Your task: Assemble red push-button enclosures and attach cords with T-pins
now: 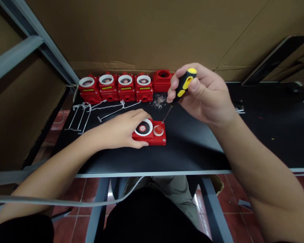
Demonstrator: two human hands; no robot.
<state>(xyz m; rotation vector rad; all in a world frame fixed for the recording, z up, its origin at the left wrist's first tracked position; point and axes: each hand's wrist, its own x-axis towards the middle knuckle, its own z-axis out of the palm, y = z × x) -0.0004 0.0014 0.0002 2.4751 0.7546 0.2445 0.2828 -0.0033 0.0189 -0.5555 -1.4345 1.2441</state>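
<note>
Head view: a red plate point(152, 137) lies flat on the black table point(192, 148). The left hand point(121, 131) grips the plate's left side, fingers curled over the top and thumb at the near edge. A screwdriver point(178, 93) slants down from above and right of the plate, its tip at the plate's far right corner (contact too small to confirm). The right hand point(205, 94) is closed around the handle. A row of red boxes point(116, 88) stands behind the plate.

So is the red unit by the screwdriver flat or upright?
Flat, face up: the red unit shows its dial upward, left hand holding it.
</note>
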